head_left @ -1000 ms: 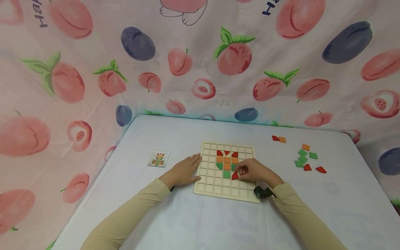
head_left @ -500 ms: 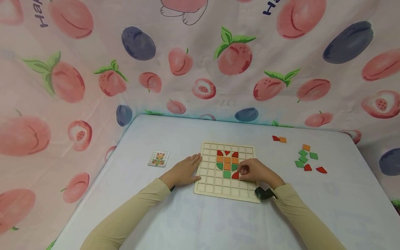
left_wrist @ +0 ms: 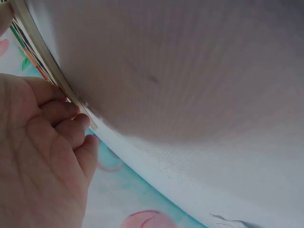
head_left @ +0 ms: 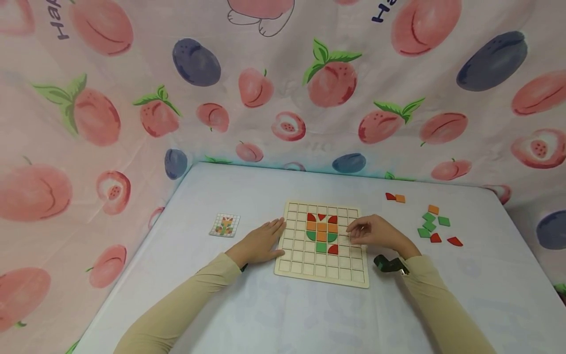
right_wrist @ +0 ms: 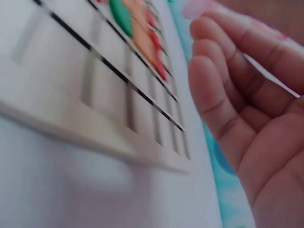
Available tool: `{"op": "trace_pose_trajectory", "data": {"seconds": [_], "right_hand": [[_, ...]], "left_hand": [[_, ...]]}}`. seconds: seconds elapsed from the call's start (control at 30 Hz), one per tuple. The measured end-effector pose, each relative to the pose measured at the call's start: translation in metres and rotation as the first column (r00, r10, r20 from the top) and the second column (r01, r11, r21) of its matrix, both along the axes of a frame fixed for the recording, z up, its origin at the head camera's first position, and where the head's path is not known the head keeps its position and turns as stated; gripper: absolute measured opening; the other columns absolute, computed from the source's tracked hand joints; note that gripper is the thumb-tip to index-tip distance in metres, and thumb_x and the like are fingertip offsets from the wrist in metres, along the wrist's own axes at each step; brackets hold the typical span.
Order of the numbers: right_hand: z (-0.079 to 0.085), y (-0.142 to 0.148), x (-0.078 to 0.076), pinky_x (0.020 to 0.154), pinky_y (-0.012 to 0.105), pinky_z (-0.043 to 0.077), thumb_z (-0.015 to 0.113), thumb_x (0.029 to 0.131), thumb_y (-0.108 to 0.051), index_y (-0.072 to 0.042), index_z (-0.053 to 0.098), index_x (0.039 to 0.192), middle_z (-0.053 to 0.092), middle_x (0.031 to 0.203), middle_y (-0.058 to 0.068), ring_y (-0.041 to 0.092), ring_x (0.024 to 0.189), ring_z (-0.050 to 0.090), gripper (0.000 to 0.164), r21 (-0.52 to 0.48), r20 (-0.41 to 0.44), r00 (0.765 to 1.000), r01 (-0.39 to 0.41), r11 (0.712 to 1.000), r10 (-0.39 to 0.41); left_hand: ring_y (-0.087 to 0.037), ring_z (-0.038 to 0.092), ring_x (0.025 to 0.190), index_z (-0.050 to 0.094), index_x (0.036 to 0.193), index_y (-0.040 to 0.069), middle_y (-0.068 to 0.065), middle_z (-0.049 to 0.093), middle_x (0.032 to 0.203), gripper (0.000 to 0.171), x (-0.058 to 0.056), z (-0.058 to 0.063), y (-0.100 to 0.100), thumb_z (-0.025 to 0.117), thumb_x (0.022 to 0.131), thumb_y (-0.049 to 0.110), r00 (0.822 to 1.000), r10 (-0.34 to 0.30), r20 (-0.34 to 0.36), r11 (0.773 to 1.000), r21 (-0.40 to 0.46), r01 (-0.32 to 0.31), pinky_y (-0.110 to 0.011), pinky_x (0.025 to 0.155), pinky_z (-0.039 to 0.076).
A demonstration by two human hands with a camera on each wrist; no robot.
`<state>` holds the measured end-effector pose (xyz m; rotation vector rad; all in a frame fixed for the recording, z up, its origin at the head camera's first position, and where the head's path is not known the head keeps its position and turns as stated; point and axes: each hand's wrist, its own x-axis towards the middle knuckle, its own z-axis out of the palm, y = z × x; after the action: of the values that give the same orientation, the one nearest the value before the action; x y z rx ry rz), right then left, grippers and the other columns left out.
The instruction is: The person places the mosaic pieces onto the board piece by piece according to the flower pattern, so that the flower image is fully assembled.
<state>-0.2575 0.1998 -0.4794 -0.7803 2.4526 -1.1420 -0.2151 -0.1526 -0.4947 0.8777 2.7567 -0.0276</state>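
A square wooden grid board (head_left: pixel 300 269) lies mid-table, with red, orange and green tiles set in its cells in a flower shape. One red quarter-round tile (head_left: pixel 333 250) sits in a cell right of the green square tile (head_left: pixel 321 247). My left hand (head_left: pixel 260 242) rests at the board's left edge, fingertips along the rim; the left wrist view shows its fingers (left_wrist: pixel 71 124) against the board's side. Over the board's right side hovers my right hand (head_left: pixel 376 232), fingers loosely bent and holding nothing. In the right wrist view its fingers (right_wrist: pixel 209 85) appear beside the board.
Left of the board lies a small pattern card (head_left: pixel 225 224) with a printed flower on a grid. To the right are scattered loose green tiles (head_left: pixel 429 225), an orange tile (head_left: pixel 433 209) and red tiles (head_left: pixel 454 241). A patterned cloth wall (head_left: pixel 287 98) stands behind the table.
My right hand has let go of the red quarter-round tile, now in its cell, and has moved up and to the right. My left hand has stayed at the board's edge.
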Motion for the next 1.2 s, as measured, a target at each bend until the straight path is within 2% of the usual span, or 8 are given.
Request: {"op": "trace_pose_trajectory", "data": {"seconds": [0.23, 0.47, 0.7, 0.9, 1.0, 1.1, 1.2], "right_hand": [[0.013, 0.039, -0.017, 0.068, 0.017, 0.050, 0.074, 0.080, -0.014, 0.001, 0.068, 0.104, 0.067, 0.088, 0.006, 0.004, 0.076, 0.056, 0.029, -0.020, -0.085, 0.985, 0.149, 0.989, -0.150], [0.016, 0.080, -0.040, 0.069, 0.011, 0.051, 0.072, 0.082, -0.012, 0.007, 0.064, 0.107, 0.068, 0.097, 0.012, -0.003, 0.077, 0.059, 0.033, -0.080, -0.106, 0.956, 0.266, 0.961, -0.274], [0.008, 0.105, -0.064, 0.071, 0.004, 0.045, 0.071, 0.084, -0.025, 0.000, 0.062, 0.117, 0.065, 0.111, 0.022, -0.011, 0.080, 0.055, 0.042, 0.030, -0.077, 0.912, 0.406, 0.914, -0.402], [-0.002, 0.108, -0.080, 0.070, 0.006, 0.048, 0.069, 0.086, -0.021, 0.005, 0.059, 0.120, 0.061, 0.116, 0.028, -0.012, 0.078, 0.054, 0.044, -0.011, -0.041, 0.900, 0.435, 0.900, -0.435], [-0.009, 0.108, -0.087, 0.069, 0.007, 0.049, 0.070, 0.086, -0.019, 0.005, 0.058, 0.121, 0.061, 0.115, 0.028, -0.012, 0.076, 0.054, 0.044, 0.013, -0.026, 0.891, 0.454, 0.891, -0.453], [-0.013, 0.107, -0.093, 0.068, 0.008, 0.047, 0.071, 0.084, -0.020, 0.005, 0.059, 0.120, 0.063, 0.113, 0.026, -0.005, 0.079, 0.057, 0.045, 0.082, -0.038, 0.884, 0.468, 0.880, -0.466], [-0.014, 0.103, -0.096, 0.068, 0.010, 0.046, 0.071, 0.083, -0.016, 0.006, 0.061, 0.117, 0.065, 0.108, 0.025, 0.010, 0.084, 0.060, 0.042, 0.138, -0.075, 0.882, 0.472, 0.871, -0.466]], "left_hand": [[-0.023, 0.016, 0.147, 0.016, 0.150, 0.003, -0.011, 0.014, 0.158, 0.079, 0.001, 0.000, 0.000, 0.043, 0.095, 0.052, 1.000, 0.002, -0.003, 1.000, 0.000, -0.002, -0.036, 0.120, 0.019], [-0.023, 0.016, 0.147, 0.017, 0.150, 0.003, -0.011, 0.014, 0.158, 0.079, 0.001, 0.000, 0.000, 0.044, 0.095, 0.052, 1.000, 0.009, 0.000, 1.000, 0.003, -0.009, -0.035, 0.120, 0.020], [-0.023, 0.016, 0.147, 0.016, 0.150, 0.003, -0.012, 0.014, 0.158, 0.079, 0.001, 0.001, 0.001, 0.043, 0.095, 0.052, 1.000, 0.007, 0.000, 1.000, -0.006, -0.007, -0.035, 0.120, 0.019], [-0.023, 0.015, 0.147, 0.014, 0.150, 0.003, -0.011, 0.013, 0.159, 0.080, 0.002, 0.002, -0.001, 0.044, 0.095, 0.052, 1.000, 0.005, -0.001, 1.000, 0.014, -0.005, -0.035, 0.120, 0.019], [-0.023, 0.015, 0.147, 0.014, 0.150, 0.003, -0.011, 0.013, 0.159, 0.080, 0.003, 0.004, -0.001, 0.044, 0.095, 0.052, 1.000, 0.007, 0.006, 1.000, 0.019, -0.007, -0.035, 0.120, 0.018], [-0.023, 0.015, 0.147, 0.014, 0.150, 0.002, -0.011, 0.014, 0.158, 0.080, 0.004, 0.005, -0.001, 0.045, 0.095, 0.051, 1.000, 0.008, 0.012, 1.000, 0.026, -0.009, -0.036, 0.120, 0.019], [-0.023, 0.015, 0.147, 0.014, 0.150, 0.003, -0.011, 0.013, 0.159, 0.080, 0.003, 0.005, 0.000, 0.045, 0.095, 0.051, 1.000, 0.006, 0.007, 1.000, 0.019, -0.006, -0.036, 0.120, 0.019]]}}
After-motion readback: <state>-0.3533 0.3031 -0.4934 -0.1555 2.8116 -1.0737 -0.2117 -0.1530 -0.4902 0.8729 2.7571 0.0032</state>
